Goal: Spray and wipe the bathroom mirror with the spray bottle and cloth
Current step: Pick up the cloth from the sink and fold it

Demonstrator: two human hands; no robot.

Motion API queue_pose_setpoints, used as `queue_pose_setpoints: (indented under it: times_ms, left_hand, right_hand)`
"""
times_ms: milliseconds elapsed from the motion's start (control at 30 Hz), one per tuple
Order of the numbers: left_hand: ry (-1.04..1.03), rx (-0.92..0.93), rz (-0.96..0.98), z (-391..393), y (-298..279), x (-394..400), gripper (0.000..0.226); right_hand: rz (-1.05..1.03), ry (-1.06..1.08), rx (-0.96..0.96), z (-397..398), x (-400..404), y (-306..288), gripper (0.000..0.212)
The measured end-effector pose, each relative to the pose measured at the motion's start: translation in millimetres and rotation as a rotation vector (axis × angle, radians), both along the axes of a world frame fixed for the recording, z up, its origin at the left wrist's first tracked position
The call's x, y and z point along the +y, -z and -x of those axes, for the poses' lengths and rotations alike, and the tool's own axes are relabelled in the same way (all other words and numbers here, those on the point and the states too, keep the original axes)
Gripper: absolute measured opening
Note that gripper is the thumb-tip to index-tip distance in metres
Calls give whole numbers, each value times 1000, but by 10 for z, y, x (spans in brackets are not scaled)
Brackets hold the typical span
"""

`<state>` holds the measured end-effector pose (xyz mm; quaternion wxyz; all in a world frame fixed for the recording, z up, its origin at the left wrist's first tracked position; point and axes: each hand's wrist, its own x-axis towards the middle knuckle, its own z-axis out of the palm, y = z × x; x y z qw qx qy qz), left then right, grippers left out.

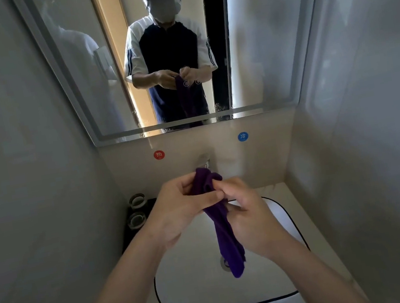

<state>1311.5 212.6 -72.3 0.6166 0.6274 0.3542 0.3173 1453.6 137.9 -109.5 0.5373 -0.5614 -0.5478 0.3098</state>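
Both hands hold the purple cloth [222, 229] above the sink [189, 285]. The left hand [177, 213] pinches its top part with curled fingers, and the right hand [246, 212] grips it too. The cloth hangs down. The mirror [253, 36] is on the wall ahead.

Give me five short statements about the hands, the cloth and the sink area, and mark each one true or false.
1. Both hands, left hand and right hand, hold the purple cloth. True.
2. The cloth hangs over the sink. True.
3. A spray bottle stands in the sink. False: none is in view.
4. The red sticker is left of the blue sticker. True.
5. The cloth is pressed on the mirror. False: it is held below it.
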Motion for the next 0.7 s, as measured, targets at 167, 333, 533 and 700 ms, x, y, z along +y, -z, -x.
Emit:
queue_pose_setpoints:
  times_ms: [167,333,533,700]
  left_hand:
    - [-7,202,-245,33,-3,39,35]
    - [71,323,-265,170,-151,208,38]
    - [48,346,-323,157,-356,227,40]
    - [124,361,-310,186,-378,192,33]
  right_hand:
    - [15,-143,59,0,-21,-20,64]
    - [-93,17,23,-180,4,21,41]
    - [52,-11,-165,-184,49,314,31]
    - [248,-90,-77,-341,128,386,17]
